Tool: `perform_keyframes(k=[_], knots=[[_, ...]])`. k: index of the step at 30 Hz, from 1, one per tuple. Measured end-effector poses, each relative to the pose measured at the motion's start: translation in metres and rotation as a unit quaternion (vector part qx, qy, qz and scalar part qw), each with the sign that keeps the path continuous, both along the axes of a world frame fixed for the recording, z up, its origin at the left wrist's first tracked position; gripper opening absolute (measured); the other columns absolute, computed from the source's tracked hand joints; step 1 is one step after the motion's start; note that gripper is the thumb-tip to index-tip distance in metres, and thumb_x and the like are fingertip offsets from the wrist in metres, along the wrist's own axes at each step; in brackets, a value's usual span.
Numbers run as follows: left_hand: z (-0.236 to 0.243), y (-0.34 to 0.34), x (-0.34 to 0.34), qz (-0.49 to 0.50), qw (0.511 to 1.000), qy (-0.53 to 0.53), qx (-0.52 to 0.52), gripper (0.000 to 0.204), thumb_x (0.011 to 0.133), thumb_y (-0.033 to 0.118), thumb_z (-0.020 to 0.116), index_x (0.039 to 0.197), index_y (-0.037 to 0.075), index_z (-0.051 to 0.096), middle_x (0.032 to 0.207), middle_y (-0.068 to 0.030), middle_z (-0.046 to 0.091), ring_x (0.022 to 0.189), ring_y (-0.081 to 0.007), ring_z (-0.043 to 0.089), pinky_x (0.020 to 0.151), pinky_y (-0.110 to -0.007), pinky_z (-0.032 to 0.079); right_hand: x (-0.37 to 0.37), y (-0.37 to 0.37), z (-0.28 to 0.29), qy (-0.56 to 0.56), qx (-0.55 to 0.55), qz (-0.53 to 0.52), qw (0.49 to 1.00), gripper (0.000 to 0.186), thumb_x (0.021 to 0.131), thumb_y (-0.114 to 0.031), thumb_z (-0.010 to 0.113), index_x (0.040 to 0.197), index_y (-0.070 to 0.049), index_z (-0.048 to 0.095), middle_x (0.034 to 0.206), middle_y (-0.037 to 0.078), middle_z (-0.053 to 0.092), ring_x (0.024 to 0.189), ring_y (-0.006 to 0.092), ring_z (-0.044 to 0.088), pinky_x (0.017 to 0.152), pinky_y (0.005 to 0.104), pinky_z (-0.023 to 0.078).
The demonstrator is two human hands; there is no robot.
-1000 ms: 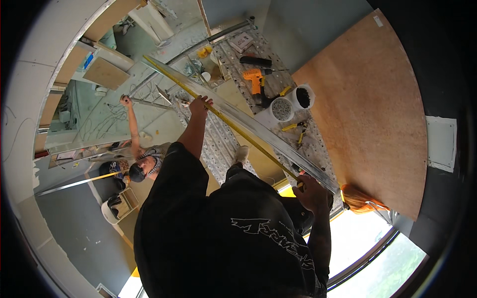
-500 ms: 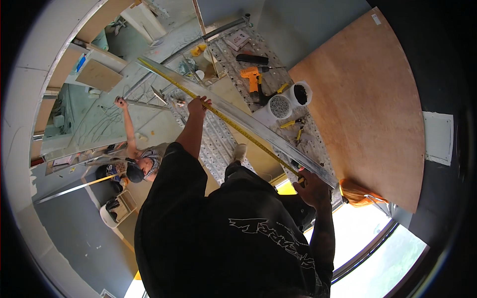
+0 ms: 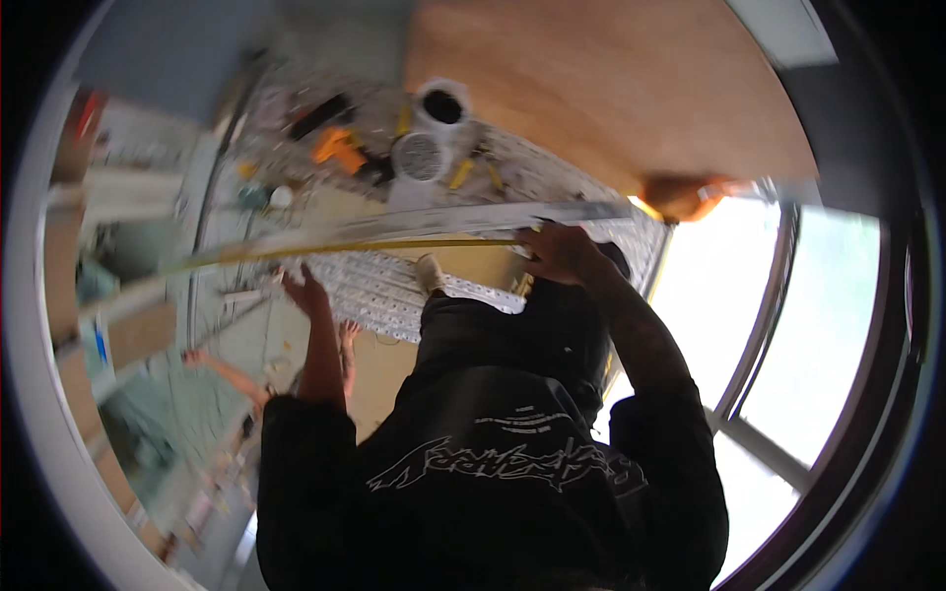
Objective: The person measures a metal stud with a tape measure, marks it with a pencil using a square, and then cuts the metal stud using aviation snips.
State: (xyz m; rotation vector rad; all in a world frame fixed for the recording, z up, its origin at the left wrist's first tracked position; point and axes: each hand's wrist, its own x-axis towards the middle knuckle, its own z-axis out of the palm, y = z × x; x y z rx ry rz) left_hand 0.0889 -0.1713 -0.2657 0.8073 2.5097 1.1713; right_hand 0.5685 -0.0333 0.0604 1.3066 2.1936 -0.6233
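A long grey metal profile [image 3: 493, 215] runs across the view in front of me. Alongside its near edge stretches the yellow blade of a tape measure [image 3: 414, 243]. At the right end of the blade, my right hand [image 3: 564, 253] is closed around the tape measure's case, which the fingers mostly hide. My left hand [image 3: 307, 293] hangs just below the far left part of the blade, fingers apart and holding nothing. Motion blur softens the blade's left end.
A perforated metal platform [image 3: 370, 291] lies underfoot. Beyond the profile are an orange drill [image 3: 340, 148], a tub of screws [image 3: 418, 156], a tub of dark bits [image 3: 442, 105] and yellow-handled pliers [image 3: 462, 173]. A plywood sheet [image 3: 611, 89] stands behind. Below left, a co-worker's arm [image 3: 229, 370] reaches out.
My left hand has let go of the tape blade and come down off it. The view has turned, so the profile and tape now lie nearly level. My right hand keeps its hold.
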Motion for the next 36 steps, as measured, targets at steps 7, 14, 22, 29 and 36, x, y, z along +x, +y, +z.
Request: perform_keyframes(k=[7, 14, 22, 29, 36], knots=[[0.100, 0.011, 0.123, -0.341, 0.926, 0.160, 0.009, 0.060, 0.098, 0.030, 0.067, 0.143, -0.004, 0.046, 0.142, -0.0243, 0.049, 0.134, -0.0414, 0.046, 0.114, -0.050, 0.035, 0.076, 0.004, -0.074, 0.022, 0.006, -0.051, 0.998, 0.068, 0.079, -0.049, 0.076, 0.139, -0.024, 0.058, 0.107, 0.011, 0.069, 0.104, 0.0318, 0.069, 0.086, 0.0503, 0.057], [0.093, 0.069, 0.242, -0.611, 0.777, 0.152, 0.012, 0.077, 0.084, 0.033, 0.080, 0.145, 0.002, 0.043, 0.149, -0.0239, 0.042, 0.142, -0.0446, 0.036, 0.118, -0.058, 0.026, 0.172, 0.003, -0.154, 0.032, 0.013, -0.070, 0.997, 0.070, 0.074, -0.045, 0.080, 0.137, -0.023, 0.058, 0.104, 0.011, 0.068, 0.102, 0.0312, 0.069, 0.084, 0.0490, 0.057], [-0.005, 0.160, 0.407, -0.707, 0.696, 0.122, 0.019, 0.073, 0.080, 0.030, 0.084, 0.140, 0.009, 0.049, 0.149, -0.0175, 0.046, 0.143, -0.0400, 0.038, 0.118, -0.059, 0.026, 0.306, 0.053, -0.273, 0.022, 0.056, -0.110, 0.992, 0.054, 0.078, -0.038, 0.078, 0.125, -0.019, 0.060, 0.107, 0.011, 0.069, 0.106, 0.0319, 0.068, 0.086, 0.0493, 0.057], [-0.078, 0.193, 0.487, -0.683, 0.717, 0.114, 0.081, 0.037, 0.088, 0.023, 0.076, 0.119, 0.009, 0.060, 0.132, -0.0126, 0.059, 0.127, -0.0351, 0.054, 0.106, -0.051, 0.040, 0.339, 0.063, -0.305, 0.054, 0.106, -0.099, 0.988, 0.062, 0.078, -0.031, 0.084, 0.135, -0.023, 0.059, 0.121, 0.007, 0.069, 0.118, 0.0282, 0.065, 0.098, 0.0482, 0.053], [-0.093, 0.189, 0.511, -0.629, 0.752, 0.116, 0.158, 0.016, 0.087, 0.010, 0.073, 0.100, 0.008, 0.064, 0.100, -0.0090, 0.070, 0.089, -0.0359, 0.065, 0.084, -0.048, 0.047, 0.392, 0.056, -0.303, 0.005, 0.142, -0.096, 0.985, 0.067, 0.075, -0.027, 0.086, 0.136, -0.022, 0.060, 0.124, 0.008, 0.067, 0.117, 0.0287, 0.065, 0.098, 0.0479, 0.054]])
